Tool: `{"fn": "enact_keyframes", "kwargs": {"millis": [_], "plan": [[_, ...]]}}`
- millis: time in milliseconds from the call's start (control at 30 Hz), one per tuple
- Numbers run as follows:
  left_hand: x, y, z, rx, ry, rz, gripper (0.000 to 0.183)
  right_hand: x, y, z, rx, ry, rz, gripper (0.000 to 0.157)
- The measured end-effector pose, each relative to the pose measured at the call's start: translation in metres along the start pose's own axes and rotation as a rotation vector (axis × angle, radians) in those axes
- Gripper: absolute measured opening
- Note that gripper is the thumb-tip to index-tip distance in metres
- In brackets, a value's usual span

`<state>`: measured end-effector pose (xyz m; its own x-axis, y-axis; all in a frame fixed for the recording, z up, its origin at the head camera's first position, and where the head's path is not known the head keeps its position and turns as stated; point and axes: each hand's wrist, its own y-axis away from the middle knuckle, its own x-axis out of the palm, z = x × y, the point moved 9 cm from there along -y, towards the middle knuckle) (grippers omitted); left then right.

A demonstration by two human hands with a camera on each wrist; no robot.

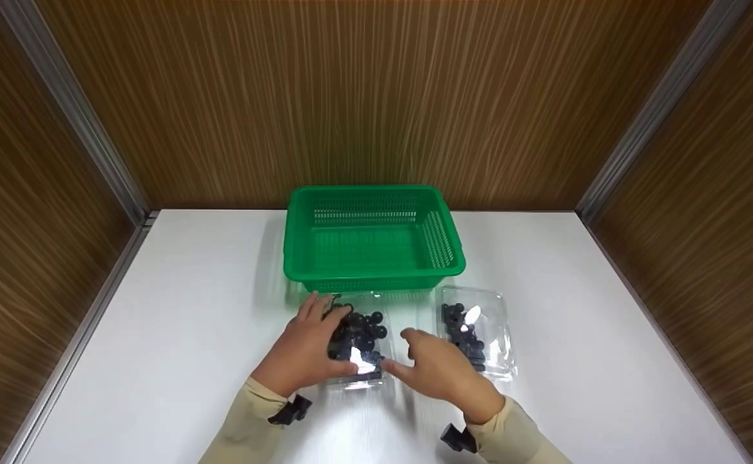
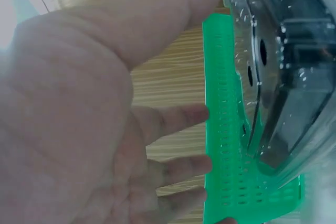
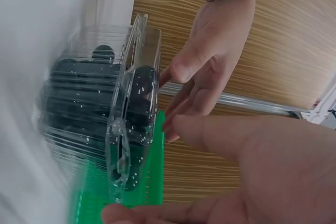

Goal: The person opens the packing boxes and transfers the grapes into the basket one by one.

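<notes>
A clear lidded plastic box of dark grapes sits on the table in front of the green basket. My left hand lies over its left side, fingers spread and thumb near the front edge. In the left wrist view, the fingers of that hand are extended, with the thumb beside the box. To the right of the box is my right hand, its thumb close to the near right corner. The right wrist view has both hands around the box; whether they touch it is unclear.
A green plastic basket stands behind the box, with no contents visible inside. Another clear box with dark grapes lies to the right, partly behind my right hand. Wood-patterned panels enclose the white table.
</notes>
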<state>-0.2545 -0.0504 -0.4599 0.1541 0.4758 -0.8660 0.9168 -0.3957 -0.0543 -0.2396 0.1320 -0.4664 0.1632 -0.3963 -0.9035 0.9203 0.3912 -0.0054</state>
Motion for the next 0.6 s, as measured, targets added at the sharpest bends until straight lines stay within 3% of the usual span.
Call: {"fn": "enact_keyframes", "kwargs": {"millis": [233,600], "plan": [[0.01,0.001,-0.003,0.04,0.036,0.058,0.102,0.019,-0.001,-0.006,0.018,-0.04,0.159,0.067],[0.014,0.002,-0.004,0.042,0.054,0.107,0.092,0.035,-0.007,-0.015,0.071,-0.184,0.267,0.06]]}}
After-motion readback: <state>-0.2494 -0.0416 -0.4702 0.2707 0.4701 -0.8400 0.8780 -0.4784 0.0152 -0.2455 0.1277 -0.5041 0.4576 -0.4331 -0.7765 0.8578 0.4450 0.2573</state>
